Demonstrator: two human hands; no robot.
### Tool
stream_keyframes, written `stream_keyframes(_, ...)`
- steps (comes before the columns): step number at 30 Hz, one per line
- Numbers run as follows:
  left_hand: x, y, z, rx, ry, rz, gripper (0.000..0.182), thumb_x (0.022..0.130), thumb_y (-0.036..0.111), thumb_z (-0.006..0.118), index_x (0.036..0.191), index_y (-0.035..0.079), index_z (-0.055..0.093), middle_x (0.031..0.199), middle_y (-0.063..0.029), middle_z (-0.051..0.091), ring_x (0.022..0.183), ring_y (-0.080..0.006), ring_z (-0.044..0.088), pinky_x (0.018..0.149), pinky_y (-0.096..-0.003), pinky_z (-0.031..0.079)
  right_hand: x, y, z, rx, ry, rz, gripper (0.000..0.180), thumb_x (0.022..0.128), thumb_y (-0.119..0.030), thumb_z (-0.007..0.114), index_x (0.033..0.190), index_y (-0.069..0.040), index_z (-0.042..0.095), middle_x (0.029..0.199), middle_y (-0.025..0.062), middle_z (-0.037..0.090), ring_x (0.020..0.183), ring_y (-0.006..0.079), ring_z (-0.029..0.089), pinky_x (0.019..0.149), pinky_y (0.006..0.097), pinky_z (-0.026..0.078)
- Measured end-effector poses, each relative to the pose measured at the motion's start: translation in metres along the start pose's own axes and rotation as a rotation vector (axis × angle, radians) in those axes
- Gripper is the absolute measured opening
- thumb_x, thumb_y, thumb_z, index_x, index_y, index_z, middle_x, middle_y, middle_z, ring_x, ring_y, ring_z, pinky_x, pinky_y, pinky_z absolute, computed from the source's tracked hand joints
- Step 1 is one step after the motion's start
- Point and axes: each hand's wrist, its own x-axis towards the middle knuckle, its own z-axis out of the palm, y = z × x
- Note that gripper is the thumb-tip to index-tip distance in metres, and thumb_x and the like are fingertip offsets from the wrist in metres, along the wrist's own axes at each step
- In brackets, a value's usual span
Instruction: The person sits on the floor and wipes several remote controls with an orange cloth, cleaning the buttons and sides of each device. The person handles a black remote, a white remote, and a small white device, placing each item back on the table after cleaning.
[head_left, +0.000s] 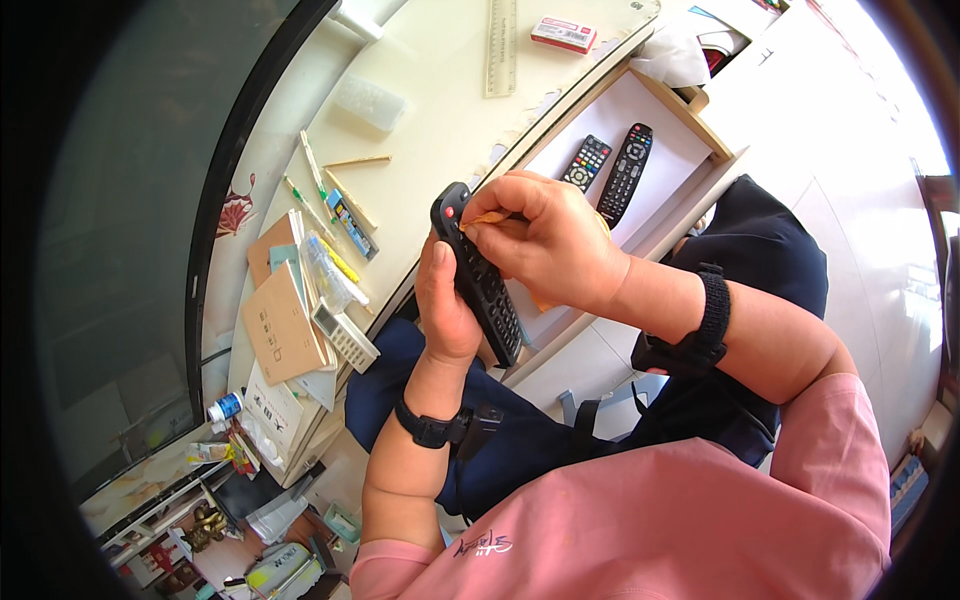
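My left hand (447, 307) holds a long black remote control (480, 277) upright at a slant, its button side turned towards my right hand. My right hand (544, 232) pinches an orange cloth (491, 219) between thumb and fingers, and its tip touches the remote's face just below the red button. More of the cloth hangs under the right palm. Beyond that hand, two other black remotes lie in the open drawer: a shorter one (586, 161) and a longer one (627, 174).
Along the white desk (442, 112) lie a clear ruler (501, 49), a red-and-white box (563, 34), pencils, notebooks (281, 326) and a white remote with a display (345, 335). A large dark screen (142, 225) stands at the left. The open drawer (675, 112) juts out above my legs.
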Motion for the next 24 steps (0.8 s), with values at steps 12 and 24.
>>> stream_keyframes(12,0.0,0.009,0.016,0.195,0.085,0.085,0.056,0.096,0.042,0.035,0.129,-0.002,0.045,0.093,-0.0058,0.056,0.075,-0.011,0.052,0.067,-0.0229,0.043,0.002,-0.005,-0.001,0.362,-0.046,0.296,0.01,0.089,-0.006,0.061,0.092,0.002,0.058,0.074,0.0009,0.059,0.064,0.0066,0.057,0.056,0.0228,0.049)
stream_keyframes(24,-0.001,0.004,0.012,0.103,0.082,0.047,0.057,0.095,0.044,0.035,0.125,-0.003,0.045,0.097,-0.0089,0.057,0.079,-0.0129,0.053,0.068,-0.0243,0.044,-0.002,-0.005,-0.002,0.279,-0.092,0.337,0.015,0.084,-0.009,0.062,0.092,0.003,0.062,0.074,0.003,0.061,0.066,0.0085,0.059,0.061,0.0242,0.05)
